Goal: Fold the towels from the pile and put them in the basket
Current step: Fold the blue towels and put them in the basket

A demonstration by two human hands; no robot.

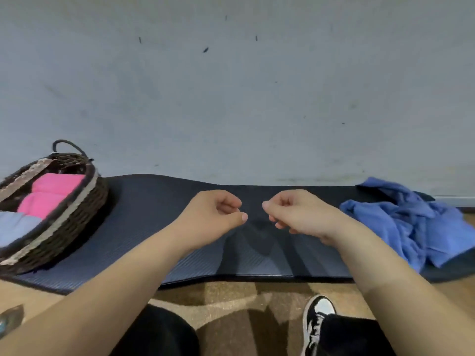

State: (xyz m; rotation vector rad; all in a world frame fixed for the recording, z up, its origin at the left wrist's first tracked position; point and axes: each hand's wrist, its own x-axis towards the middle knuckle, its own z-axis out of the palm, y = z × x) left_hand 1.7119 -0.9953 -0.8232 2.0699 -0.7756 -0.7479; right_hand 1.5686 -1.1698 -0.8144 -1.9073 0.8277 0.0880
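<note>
A dark exercise mat [154, 227] lies along the wall, with the crumpled pile of blue towels [411, 222] at its right end and the wicker basket [84, 214] at its left, holding a folded pink towel [51, 194] and a pale blue towel [15, 224]. Over the mat's middle, left hand [213, 214] and right hand [300, 214] hover close together, fingers curled in, both empty.

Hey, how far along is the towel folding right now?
Done: folded pink towels and a pale blue towel lie in the basket. In hand: nothing; the left hand and right hand hover with curled fingers over the mat. Left: the crumpled blue pile at the mat's right end, not yet folded.
</note>
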